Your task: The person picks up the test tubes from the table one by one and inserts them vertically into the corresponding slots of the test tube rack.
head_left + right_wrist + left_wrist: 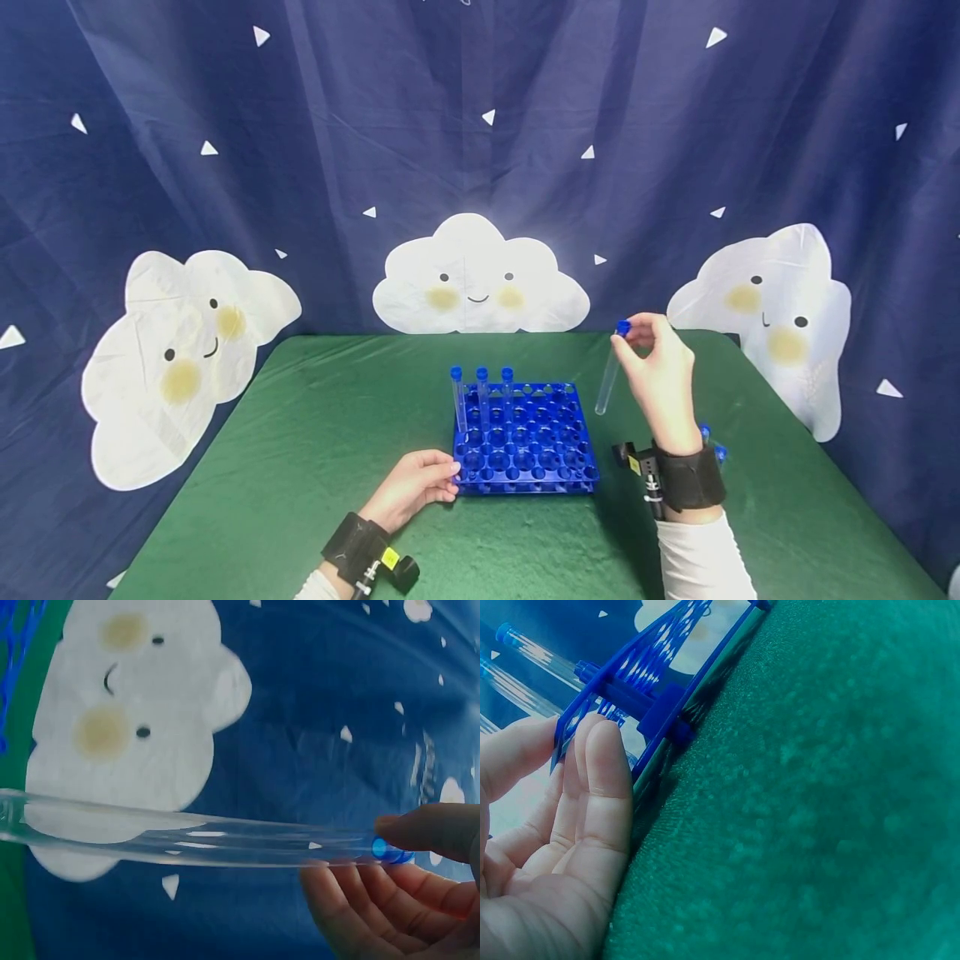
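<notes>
My right hand (660,367) pinches a clear test tube (608,379) by its blue cap, and the tube hangs slightly tilted in the air right of the rack. In the right wrist view that tube (225,838) looks see-through, with thumb and fingers at the capped end. A blue test tube rack (525,437) with rows of round holes stands on the table. Three capped tubes (483,400) stand in its back left part. My left hand (416,483) grips the rack's front left corner, thumb on the top plate (566,735) and fingers beneath it.
More blue-capped tubes (718,450) lie on the green table (315,417) to the right, mostly hidden behind my right wrist. A dark blue curtain (480,125) with white cloud faces hangs behind the table's far edge.
</notes>
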